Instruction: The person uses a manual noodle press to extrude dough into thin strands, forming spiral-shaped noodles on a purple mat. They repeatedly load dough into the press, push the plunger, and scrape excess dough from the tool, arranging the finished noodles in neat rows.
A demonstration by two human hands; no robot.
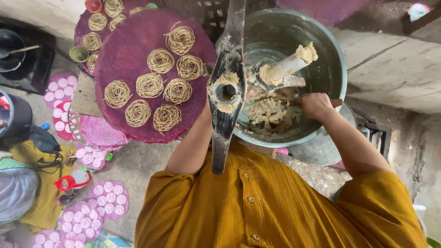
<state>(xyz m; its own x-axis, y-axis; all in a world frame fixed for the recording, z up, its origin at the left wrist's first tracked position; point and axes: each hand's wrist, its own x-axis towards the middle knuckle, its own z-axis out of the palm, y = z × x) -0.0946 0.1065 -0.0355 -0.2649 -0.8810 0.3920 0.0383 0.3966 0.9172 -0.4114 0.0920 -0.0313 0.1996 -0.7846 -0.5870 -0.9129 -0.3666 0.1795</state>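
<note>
From where I watch, the big grey metal basin [321,50] fills the upper right of the head view, straight ahead of my chest, and the beige dough [268,112] lies in its near half, just under my right hand [316,104]. That is the relation that matters: the dough sits immediately left of and below that hand, while the left hand is out of sight behind the dark wooden press [226,92], so the right is clearly nearer. The right hand is curled shut around a handle that runs out to the right; whether it belongs to the metal scoop [280,82] in the basin I cannot tell. Of the left hand's fingers I see nothing, so I cannot say how they are set.

The press runs with its long axis away from me, top to bottom of the view, its round hole smeared with dough. A pale pestle-like plunger [289,66] leans in the basin, its long axis tilted up to the right, its tip capped with dough.

The dough looks soft, coarse and crumbly, tan in colour. To the left, a purple round mat [138,46] carries coiled noodle nests [149,85].
</note>
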